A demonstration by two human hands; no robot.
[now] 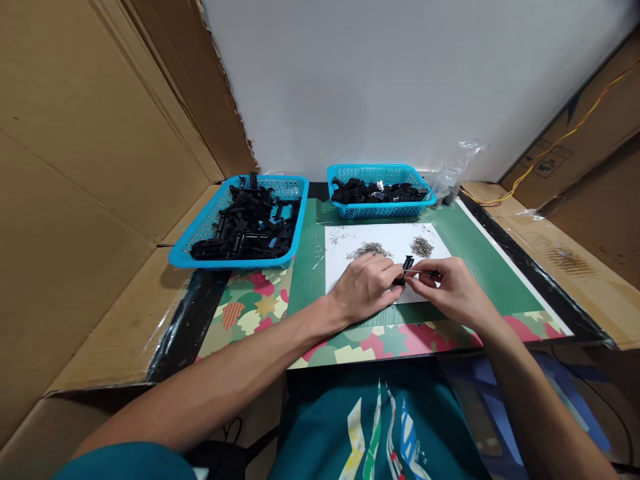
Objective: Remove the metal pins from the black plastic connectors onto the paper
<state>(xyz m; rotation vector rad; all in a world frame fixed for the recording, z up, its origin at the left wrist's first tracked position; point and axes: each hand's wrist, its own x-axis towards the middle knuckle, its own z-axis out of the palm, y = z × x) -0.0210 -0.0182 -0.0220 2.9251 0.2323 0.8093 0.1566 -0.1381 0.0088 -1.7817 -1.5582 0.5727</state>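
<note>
A small black plastic part (409, 262) is held upright over the white sheet (341, 267). My left hand (367, 283) is closed around its lower left side, fingers pressed together. From the right, my right hand (447, 287) pinches a thin metallic piece (413, 271) against the part; its far end is hidden between the fingers. Behind my hands lie a pile of tiny metal pieces (371, 250) and a second, smaller pile (421, 247) to the right, both on the sheet.
A large blue basket (181, 257) of black parts stands at the left, a smaller blue basket (383, 211) of black pieces at the back. Beside it is a clear plastic bag (453, 177). Cardboard walls (90, 133) flank the table; a yellow cable (540, 163) runs at the right.
</note>
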